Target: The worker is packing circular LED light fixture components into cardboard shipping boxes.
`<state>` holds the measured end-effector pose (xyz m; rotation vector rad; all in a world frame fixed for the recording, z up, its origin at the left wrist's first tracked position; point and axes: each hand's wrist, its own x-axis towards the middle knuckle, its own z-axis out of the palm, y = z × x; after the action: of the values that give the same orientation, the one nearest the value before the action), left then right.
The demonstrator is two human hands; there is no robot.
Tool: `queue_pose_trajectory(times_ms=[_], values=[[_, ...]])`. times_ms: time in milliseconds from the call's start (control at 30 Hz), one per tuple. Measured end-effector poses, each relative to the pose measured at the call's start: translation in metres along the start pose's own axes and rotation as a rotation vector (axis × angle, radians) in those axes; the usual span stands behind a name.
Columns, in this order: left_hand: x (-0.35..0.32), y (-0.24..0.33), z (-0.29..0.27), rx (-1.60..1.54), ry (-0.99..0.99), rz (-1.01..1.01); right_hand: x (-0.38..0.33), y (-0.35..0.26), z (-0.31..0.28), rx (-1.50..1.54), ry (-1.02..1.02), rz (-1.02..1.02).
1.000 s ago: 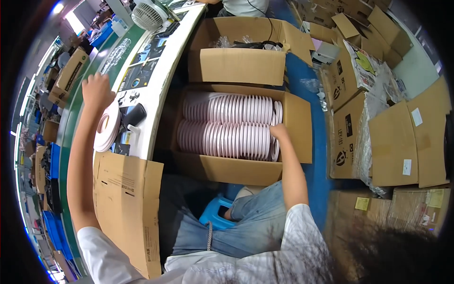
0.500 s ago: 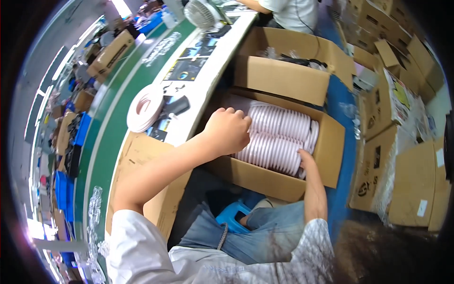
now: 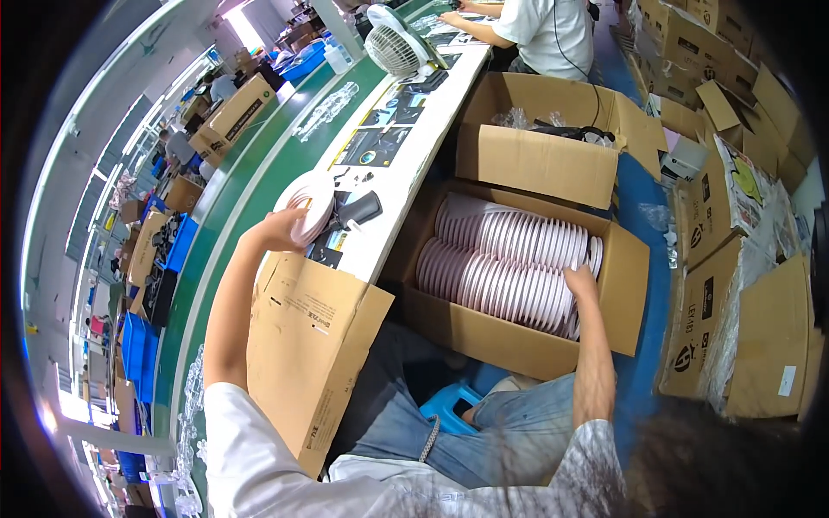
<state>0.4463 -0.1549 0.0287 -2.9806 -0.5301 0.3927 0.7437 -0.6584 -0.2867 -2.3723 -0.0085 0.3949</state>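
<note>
My left hand (image 3: 283, 230) is at the bench with its fingers closed on the near edge of a small stack of pale pinkish-white rings (image 3: 316, 200). To the right of that stack lies a dark grey part with a rounded end (image 3: 359, 207). Two rows of similar thin rings (image 3: 509, 242) stand on edge in an open cardboard box (image 3: 629, 285) beside the bench. At the right end of the nearer row, my right hand (image 3: 580, 283) grips the edge of a ring; its fingertips are partly hidden.
A cardboard sheet (image 3: 315, 345) lies on the bench's near end. A second open box (image 3: 535, 160) holds dark parts. Farther along the bench are a white fan (image 3: 393, 47) and a co-worker in a white shirt (image 3: 553, 39). Stacked cartons (image 3: 704, 302) line the right.
My left hand has left the ring box and moved left to the ring stack on the bench. My right hand stays at the right end of the nearer row. The whole view has shifted slightly.
</note>
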Motion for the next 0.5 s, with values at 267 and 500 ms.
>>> queue_pose_trajectory(times_ms=[267,500], values=[[0.0,-0.012,0.005,-0.048,0.001,0.012,0.001,0.01,0.001,-0.003,0.087,0.017],[0.004,-0.01,0.012,-0.189,0.128,-0.055,0.016,-0.001,0.011,0.228,0.153,-0.045]])
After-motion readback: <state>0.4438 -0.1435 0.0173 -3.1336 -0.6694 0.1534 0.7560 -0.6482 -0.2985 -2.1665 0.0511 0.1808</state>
